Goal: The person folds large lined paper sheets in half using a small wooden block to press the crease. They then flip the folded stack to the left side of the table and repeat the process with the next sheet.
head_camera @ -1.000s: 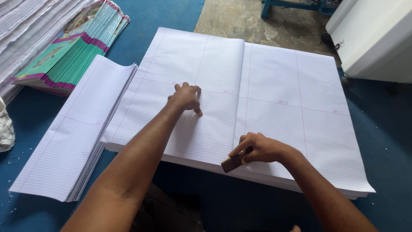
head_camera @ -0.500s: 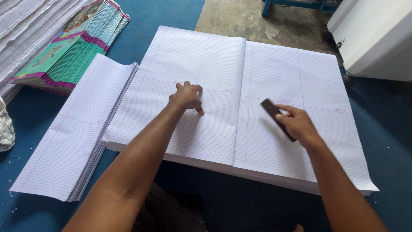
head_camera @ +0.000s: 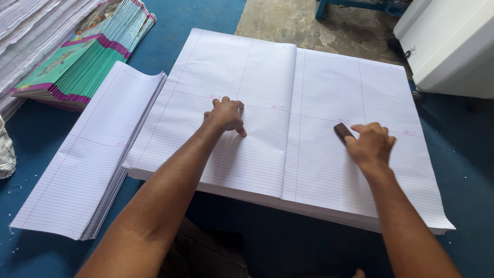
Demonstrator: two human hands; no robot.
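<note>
A thick stack of large ruled white sheets [head_camera: 267, 67] lies on the blue floor in front of me, with a fold line running down its middle. My left hand [head_camera: 225, 115] presses its fingertips on the left half of the top sheet. Over the right half, my right hand [head_camera: 371, 144] holds a small dark brown block [head_camera: 343, 132] flat against the paper, just right of the fold.
A narrower stack of folded ruled sheets [head_camera: 87, 159] lies at the left. Behind it sits a pile of green and purple covers [head_camera: 82, 62] and more white paper [head_camera: 25, 25]. A white machine [head_camera: 453, 46] stands at the far right on bare concrete [head_camera: 309, 25].
My right hand carried the brown block from the near edge by the fold up and rightward onto the right half of the sheet. The left hand stayed pressed in place.
</note>
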